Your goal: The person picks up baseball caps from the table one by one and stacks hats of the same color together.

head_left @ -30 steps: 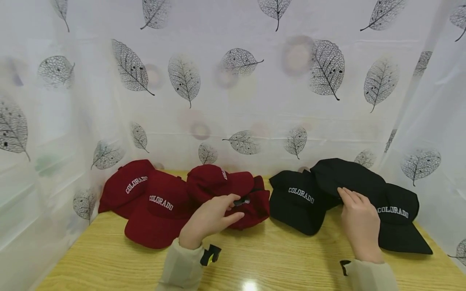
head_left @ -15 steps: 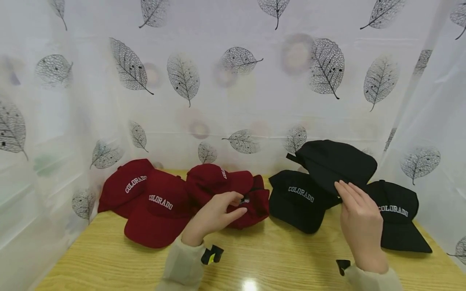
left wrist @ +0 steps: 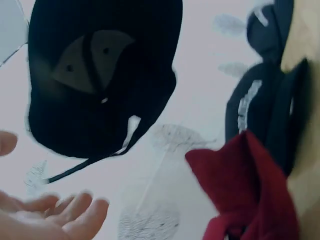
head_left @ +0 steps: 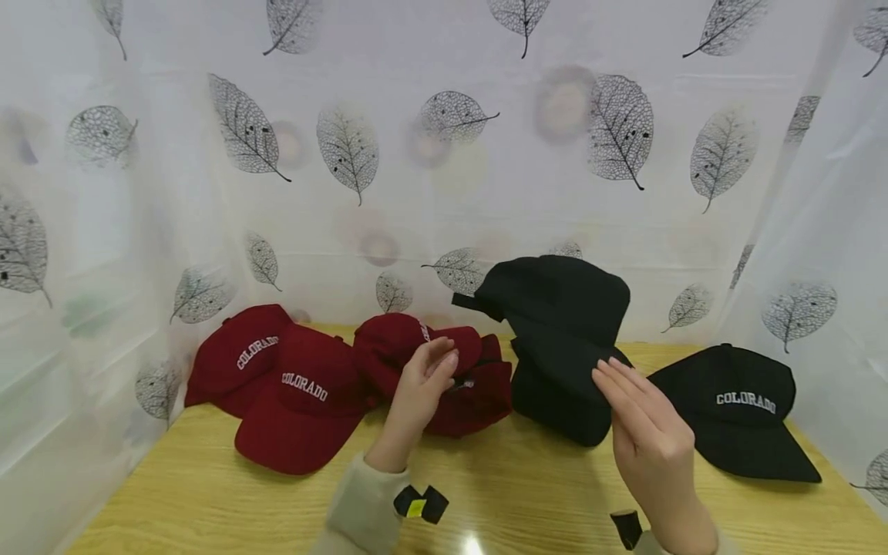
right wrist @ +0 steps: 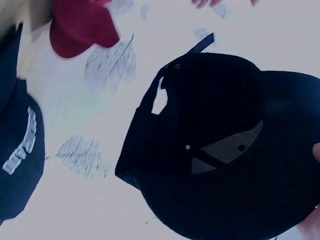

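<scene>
My right hand (head_left: 652, 439) pinches a black baseball cap (head_left: 555, 301) by its brim, fingers on top. The right wrist view shows the underside of this raised cap (right wrist: 220, 195), with the thumb and fingers at the brim's edge. Its back strap (head_left: 472, 302) sticks out to the left, the end loose. To the left of the strap my left hand (head_left: 423, 385) is held up with fingers spread a little and nothing between them. In the left wrist view those fingers (left wrist: 85, 220) lie below the strap end, apart from it. Another black cap (head_left: 565, 420) is partly hidden behind the held one.
Several dark red caps lie on the wooden table (head_left: 229, 501), among them a COLORADO cap (head_left: 305, 401) at left and a crumpled cap (head_left: 479, 405) near the middle. A black COLORADO cap (head_left: 745, 401) sits at the right. A leaf-print curtain (head_left: 458, 193) hangs behind.
The right hand has lifted the black cap from between the other black caps and carried it left. My left hand has risen slightly, fingers turning upward.
</scene>
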### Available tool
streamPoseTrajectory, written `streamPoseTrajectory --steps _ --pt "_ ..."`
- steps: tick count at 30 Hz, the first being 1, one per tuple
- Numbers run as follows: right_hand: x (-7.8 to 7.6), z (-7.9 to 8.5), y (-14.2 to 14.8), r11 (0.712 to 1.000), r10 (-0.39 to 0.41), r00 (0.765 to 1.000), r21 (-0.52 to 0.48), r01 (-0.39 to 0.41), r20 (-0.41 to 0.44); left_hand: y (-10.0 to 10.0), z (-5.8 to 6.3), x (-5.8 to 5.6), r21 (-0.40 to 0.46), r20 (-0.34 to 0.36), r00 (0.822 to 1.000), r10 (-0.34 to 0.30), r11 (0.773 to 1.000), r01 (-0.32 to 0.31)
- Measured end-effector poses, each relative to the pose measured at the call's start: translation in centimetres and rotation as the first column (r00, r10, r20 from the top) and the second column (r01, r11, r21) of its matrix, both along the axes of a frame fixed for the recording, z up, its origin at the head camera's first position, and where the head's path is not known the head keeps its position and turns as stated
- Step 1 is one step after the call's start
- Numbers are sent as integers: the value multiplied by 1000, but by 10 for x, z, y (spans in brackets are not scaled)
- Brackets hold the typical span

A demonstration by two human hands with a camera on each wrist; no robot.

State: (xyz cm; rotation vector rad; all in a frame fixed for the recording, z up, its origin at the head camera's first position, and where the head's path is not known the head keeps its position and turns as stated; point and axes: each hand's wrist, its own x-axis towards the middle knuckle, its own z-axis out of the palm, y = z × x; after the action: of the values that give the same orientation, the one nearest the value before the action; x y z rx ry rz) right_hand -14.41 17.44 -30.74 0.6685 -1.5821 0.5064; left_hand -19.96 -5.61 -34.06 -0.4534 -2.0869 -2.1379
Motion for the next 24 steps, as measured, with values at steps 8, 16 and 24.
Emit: streamPoseTrajectory --steps 8,16,24 --pt "5 -2 -20 989 139 988 61 -135 -67 6 2 3 490 138 987 -80 872 2" --pt "10 -3 -31 976 187 981 124 -178 -60 6 8 8 612 77 986 -151 787 72" --pt "10 -4 -34 972 182 982 161 -172 -50 9 11 10 622 112 979 -172 780 66"
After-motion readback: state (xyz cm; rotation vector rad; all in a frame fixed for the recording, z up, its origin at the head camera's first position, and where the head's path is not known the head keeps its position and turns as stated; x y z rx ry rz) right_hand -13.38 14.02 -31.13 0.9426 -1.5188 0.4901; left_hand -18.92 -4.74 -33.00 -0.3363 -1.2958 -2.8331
